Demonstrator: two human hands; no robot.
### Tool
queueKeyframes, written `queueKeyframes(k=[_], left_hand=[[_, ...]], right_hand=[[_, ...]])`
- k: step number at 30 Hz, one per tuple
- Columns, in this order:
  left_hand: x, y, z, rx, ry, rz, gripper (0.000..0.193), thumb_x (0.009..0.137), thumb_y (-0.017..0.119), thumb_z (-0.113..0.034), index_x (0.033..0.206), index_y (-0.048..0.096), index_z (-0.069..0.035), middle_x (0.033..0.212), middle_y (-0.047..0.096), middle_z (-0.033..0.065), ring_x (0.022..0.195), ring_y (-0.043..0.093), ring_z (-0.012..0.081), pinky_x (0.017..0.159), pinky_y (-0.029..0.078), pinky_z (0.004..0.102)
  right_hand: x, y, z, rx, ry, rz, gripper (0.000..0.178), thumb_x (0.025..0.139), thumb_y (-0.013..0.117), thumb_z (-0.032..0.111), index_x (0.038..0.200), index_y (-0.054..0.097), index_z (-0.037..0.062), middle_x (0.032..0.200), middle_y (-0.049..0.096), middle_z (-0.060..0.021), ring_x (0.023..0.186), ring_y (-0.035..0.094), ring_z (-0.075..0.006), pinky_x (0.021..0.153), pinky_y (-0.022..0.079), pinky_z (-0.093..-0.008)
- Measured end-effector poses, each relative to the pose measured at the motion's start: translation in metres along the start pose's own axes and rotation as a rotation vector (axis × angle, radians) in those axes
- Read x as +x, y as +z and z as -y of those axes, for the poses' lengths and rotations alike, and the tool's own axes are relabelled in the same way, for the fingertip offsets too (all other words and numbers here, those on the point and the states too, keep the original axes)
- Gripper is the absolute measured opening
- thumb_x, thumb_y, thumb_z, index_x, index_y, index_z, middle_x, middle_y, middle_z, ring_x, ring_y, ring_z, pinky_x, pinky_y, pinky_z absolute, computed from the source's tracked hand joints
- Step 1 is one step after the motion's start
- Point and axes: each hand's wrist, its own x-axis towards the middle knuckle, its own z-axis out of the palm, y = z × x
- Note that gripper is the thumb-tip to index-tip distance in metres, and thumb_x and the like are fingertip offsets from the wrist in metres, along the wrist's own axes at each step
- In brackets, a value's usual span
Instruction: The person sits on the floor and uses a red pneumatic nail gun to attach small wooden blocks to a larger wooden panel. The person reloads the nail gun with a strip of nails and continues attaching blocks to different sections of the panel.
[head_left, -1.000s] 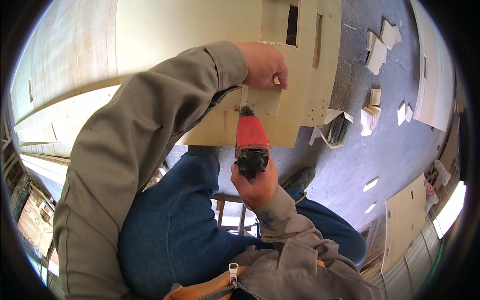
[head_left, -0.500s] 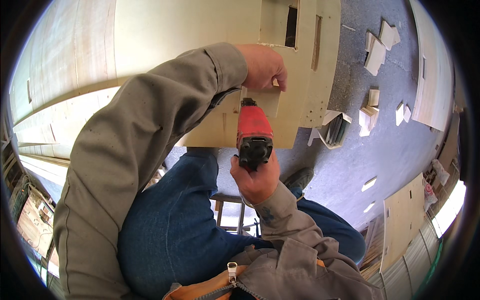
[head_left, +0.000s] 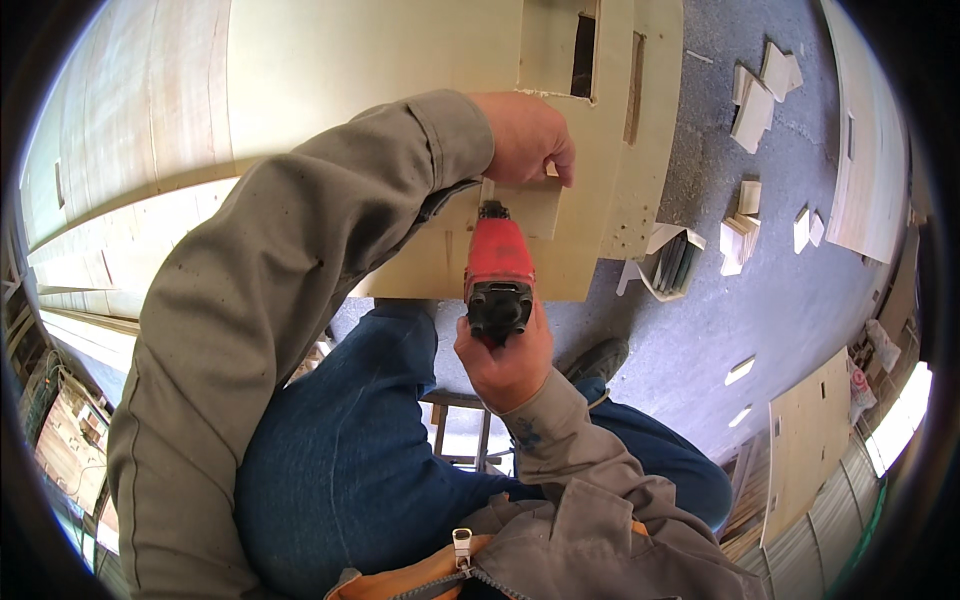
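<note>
My right hand (head_left: 512, 365) is wrapped round the handle of a red and black nail gun (head_left: 501, 250). The gun's dark nose sits at the near left part of a small plywood piece (head_left: 534, 208), which lies flat on a larger plywood panel (head_left: 563, 262). Whether nose and wood touch cannot be told. My left hand (head_left: 525, 138) reaches across from the left, its fingers bent down and closed on the far edge of the small piece. Part of that piece is covered by the hand and the gun.
Beyond my left hand, the panel has a rectangular cutout (head_left: 583, 55) and a narrow slot (head_left: 634, 88). Wood offcuts (head_left: 752, 115) lie on the grey floor at right, near an open box of dark strips (head_left: 676, 264). More plywood sheets (head_left: 130, 95) stand at left.
The rear of the nail gun and my right hand have shifted slightly left, while the nose moved very little. My left hand stays on the small plywood piece.
</note>
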Motion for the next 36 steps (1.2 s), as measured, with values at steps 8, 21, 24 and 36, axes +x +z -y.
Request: queueKeyframes(k=[8,21,24,36], left_hand=[[0.0,-0.002,-0.004,0.022,-0.016,0.009,0.036,0.09,0.067,0.001,0.121,0.079,-0.014,0.114,0.078,0.0127,0.103,0.074,0.0287,0.088,0.058,0.0383],[0.0,0.0,0.0,0.025,0.019,-0.013,0.032,0.092,0.068,-0.003,0.12,0.08,-0.015,0.111,0.079,0.0126,0.101,0.075,0.0273,0.087,0.059,0.0373],[0.0,-0.003,-0.003,0.005,0.004,0.005,0.033,0.091,0.068,-0.003,0.119,0.08,-0.015,0.11,0.079,0.0129,0.101,0.075,0.0269,0.087,0.059,0.0377],[0.0,-0.002,-0.002,0.013,0.001,0.007,0.036,0.089,0.067,0.0,0.119,0.08,-0.016,0.112,0.078,0.0122,0.101,0.074,0.0273,0.088,0.058,0.0381]], right_hand=[[-0.005,0.003,-0.004,0.028,0.031,0.067,0.071,0.081,0.072,0.006,0.147,0.046,0.0014,0.127,0.058,-0.0225,0.112,0.062,-0.0439,0.094,0.054,-0.0457],[-0.018,-0.004,-0.004,0.049,0.004,0.181,0.075,0.079,0.073,0.009,0.148,0.046,0.0005,0.133,0.057,-0.025,0.12,0.057,-0.0463,0.103,0.049,-0.0484],[-0.024,0.003,-0.013,0.065,-0.017,0.148,0.077,0.079,0.073,0.01,0.15,0.043,0.0002,0.134,0.057,-0.025,0.12,0.058,-0.0456,0.103,0.05,-0.0475],[0.004,-0.006,-0.003,0.012,0.011,0.122,0.073,0.08,0.072,0.007,0.148,0.045,0.0006,0.131,0.058,-0.0229,0.115,0.061,-0.0431,0.1,0.052,-0.0454]])
